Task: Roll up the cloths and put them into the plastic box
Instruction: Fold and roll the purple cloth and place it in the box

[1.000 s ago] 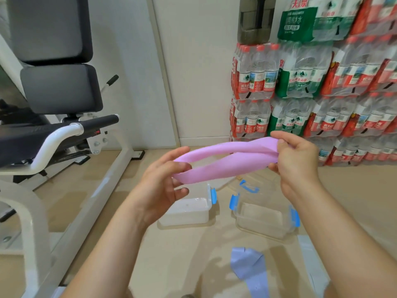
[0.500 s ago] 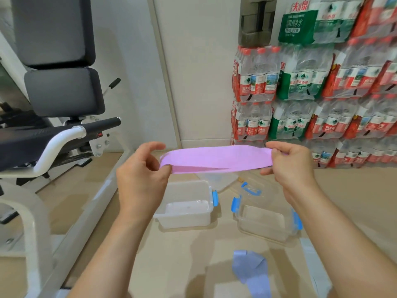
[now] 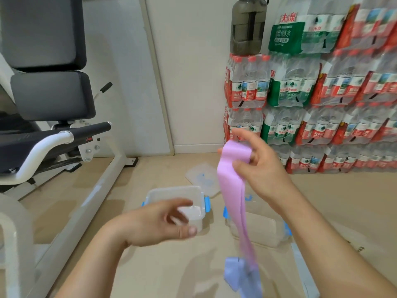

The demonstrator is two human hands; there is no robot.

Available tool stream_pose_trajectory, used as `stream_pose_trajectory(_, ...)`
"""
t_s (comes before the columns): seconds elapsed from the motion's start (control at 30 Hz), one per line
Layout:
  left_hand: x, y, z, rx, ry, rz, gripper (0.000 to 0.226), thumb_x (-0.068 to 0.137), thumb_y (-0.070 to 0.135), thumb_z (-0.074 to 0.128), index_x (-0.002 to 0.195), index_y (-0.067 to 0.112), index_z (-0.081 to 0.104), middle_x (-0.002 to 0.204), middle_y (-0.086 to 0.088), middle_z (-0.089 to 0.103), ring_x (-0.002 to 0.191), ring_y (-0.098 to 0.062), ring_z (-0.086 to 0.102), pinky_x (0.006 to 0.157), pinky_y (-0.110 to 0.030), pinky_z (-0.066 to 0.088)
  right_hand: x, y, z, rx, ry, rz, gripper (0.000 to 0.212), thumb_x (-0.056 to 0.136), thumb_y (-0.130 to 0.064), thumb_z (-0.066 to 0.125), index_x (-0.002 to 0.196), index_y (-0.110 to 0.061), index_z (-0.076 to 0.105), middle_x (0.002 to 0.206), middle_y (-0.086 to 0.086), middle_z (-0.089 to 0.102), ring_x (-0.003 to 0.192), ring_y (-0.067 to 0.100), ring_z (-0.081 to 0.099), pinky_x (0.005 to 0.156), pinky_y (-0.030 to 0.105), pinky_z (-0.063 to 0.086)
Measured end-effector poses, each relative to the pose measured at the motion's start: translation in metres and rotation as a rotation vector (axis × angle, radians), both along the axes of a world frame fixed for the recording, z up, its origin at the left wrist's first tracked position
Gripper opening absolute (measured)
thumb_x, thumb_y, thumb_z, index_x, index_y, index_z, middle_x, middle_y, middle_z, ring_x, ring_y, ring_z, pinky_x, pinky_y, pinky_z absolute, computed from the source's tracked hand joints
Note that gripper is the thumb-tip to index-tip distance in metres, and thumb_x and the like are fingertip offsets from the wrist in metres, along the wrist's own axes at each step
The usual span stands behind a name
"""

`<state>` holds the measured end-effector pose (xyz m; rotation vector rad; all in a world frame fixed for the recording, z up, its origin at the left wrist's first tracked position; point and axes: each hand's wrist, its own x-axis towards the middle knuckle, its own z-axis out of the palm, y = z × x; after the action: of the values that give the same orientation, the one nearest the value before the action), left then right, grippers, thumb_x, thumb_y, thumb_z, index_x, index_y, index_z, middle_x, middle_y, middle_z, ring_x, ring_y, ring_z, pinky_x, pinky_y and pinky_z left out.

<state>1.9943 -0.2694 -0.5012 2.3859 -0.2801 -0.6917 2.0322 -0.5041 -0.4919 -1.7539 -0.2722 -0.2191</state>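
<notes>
Right hand [image 3: 264, 168] was raised at centre-right, thumb and fingers pinching the top end of the lilac cloth [image 3: 233, 190]. The cloth hung straight down as a long doubled strip, unrolled. Its lower end, blurred, reached the blue cloth [image 3: 233, 274] lying crumpled on the near floor; could not tell whether the two touched.

Left hand [image 3: 163, 220] was lower and to the left, well apart from the strip, fingers loosely curved, nothing in its grasp. It hovered in front of the left plastic box [image 3: 171, 188].

Two clear plastic boxes with blue clips sat on the tan floor [image 3: 333, 201], both uncovered. The right plastic box [image 3: 268, 230] stood just behind the hanging strip. No cloth seen in either. A clear lid [image 3: 197, 176] lay flat on the floor beyond them.

Far right: shrink-wrapped packs of water bottles [image 3: 322, 93] stacked against the wall, a dark jug [image 3: 247, 26] on top. Left: exercise machine [image 3: 47, 93], white frame, black pads
</notes>
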Motion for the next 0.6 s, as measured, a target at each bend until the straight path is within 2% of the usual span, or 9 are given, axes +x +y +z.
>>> stream_pose_trajectory(0.07, 0.003, -0.008, 0.005, -0.361, -0.176, 0.246, 0.056, 0.079, 0.058, 0.060, 0.128, 0.032, 0.052, 0.111, 0.006, 0.068, 0.098, -0.005, 0.065, 0.089, -0.031, 0.054, -0.007, 0.008, 0.001, -0.021, 0.038, 0.162, 0.076, 0.080, 0.009, 0.049, 0.129, -0.049, 0.042, 0.096, 0.026, 0.069, 0.065, 0.026, 0.046, 0.060, 0.036, 0.038)
stream_pose_trajectory(0.1, 0.004, -0.014, 0.009, -0.539, -0.189, 0.368, 0.043, 0.087, 0.048, 0.055, 0.124, 0.027, 0.056, 0.109, 0.000, 0.070, 0.096, -0.011, 0.067, 0.085, -0.033, 0.055, -0.010, 0.013, 0.001, -0.053, 0.042, 0.216, 0.078, 0.079, 0.006, 0.050, 0.130, -0.051, 0.040, 0.085, 0.027, 0.066, 0.062, 0.027, 0.044, 0.058, 0.036, 0.037)
stream_pose_trajectory(0.2, 0.004, -0.029, 0.016, -0.905, -0.126, 0.495, 0.043, 0.081, 0.045, 0.054, 0.115, 0.021, 0.064, 0.102, -0.011, 0.073, 0.088, -0.021, 0.068, 0.076, -0.033, 0.055, -0.018, 0.026, 0.000, -0.107, 0.061, 0.329, 0.081, 0.079, 0.009, 0.048, 0.134, -0.050, 0.037, 0.064, 0.012, 0.044, 0.059, 0.022, 0.038, 0.056, 0.033, 0.034)
stream_pose_trajectory(0.3, 0.004, -0.035, 0.017, -0.999, -0.132, 0.532, 0.035, 0.080, 0.032, 0.063, 0.109, 0.014, 0.066, 0.086, -0.012, 0.067, 0.075, -0.026, 0.061, 0.063, -0.028, 0.054, -0.025, 0.033, 0.000, -0.183, 0.062, 0.370, 0.084, 0.079, 0.008, 0.046, 0.133, -0.055, 0.035, 0.061, 0.007, 0.038, 0.058, 0.021, 0.036, 0.057, 0.031, 0.033)
stream_pose_trajectory(0.37, 0.005, -0.035, 0.016, -1.001, -0.159, 0.560, 0.023, 0.082, 0.013, 0.067, 0.105, 0.011, 0.067, 0.078, -0.013, 0.064, 0.072, -0.027, 0.055, 0.057, -0.029, 0.050, -0.027, 0.037, 0.001, -0.223, 0.072, 0.374, 0.086, 0.077, 0.007, 0.045, 0.132, -0.058, 0.034, 0.063, 0.017, 0.048, 0.058, 0.024, 0.039, 0.056, 0.031, 0.035)
stream_pose_trajectory(0.4, 0.006, -0.033, 0.015, -0.997, -0.177, 0.566, 0.023, 0.079, 0.008, 0.069, 0.102, 0.009, 0.068, 0.075, -0.013, 0.065, 0.071, -0.027, 0.055, 0.058, -0.030, 0.049, -0.027, 0.038, 0.001, -0.231, 0.076, 0.378, 0.087, 0.076, 0.006, 0.045, 0.131, -0.060, 0.033, 0.073, 0.025, 0.058, 0.061, 0.030, 0.045, 0.057, 0.033, 0.038)
stream_pose_trajectory(0.47, 0.006, -0.031, 0.015, -1.005, -0.222, 0.582, 0.024, 0.073, 0.005, 0.072, 0.097, 0.010, 0.069, 0.073, -0.012, 0.066, 0.070, -0.025, 0.060, 0.061, -0.030, 0.051, -0.026, 0.039, -0.002, -0.231, 0.086, 0.381, 0.089, 0.072, 0.003, 0.045, 0.130, -0.062, 0.032, 0.092, 0.028, 0.066, 0.074, 0.039, 0.057, 0.062, 0.041, 0.046)
stream_pose_trajectory(0.53, 0.005, -0.030, 0.017, -0.976, -0.333, 0.593, 0.021, 0.075, 0.002, 0.073, 0.093, 0.013, 0.071, 0.070, -0.007, 0.067, 0.067, -0.017, 0.063, 0.064, -0.025, 0.054, -0.027, 0.038, -0.003, -0.212, 0.112, 0.399, 0.088, 0.071, 0.002, 0.047, 0.130, -0.061, 0.032, 0.085, 0.022, 0.066, 0.071, 0.035, 0.055, 0.063, 0.043, 0.045)
stream_pose_trajectory(0.6, 0.003, -0.031, 0.019, -0.878, -0.498, 0.574, 0.021, 0.077, 0.000, 0.072, 0.091, 0.016, 0.071, 0.067, 0.002, 0.068, 0.065, -0.009, 0.064, 0.065, -0.017, 0.052, -0.026, 0.037, -0.006, -0.162, 0.161, 0.433, 0.083, 0.076, 0.001, 0.055, 0.134, -0.054, 0.033, 0.083, 0.015, 0.068, 0.076, 0.028, 0.060, 0.074, 0.041, 0.049)
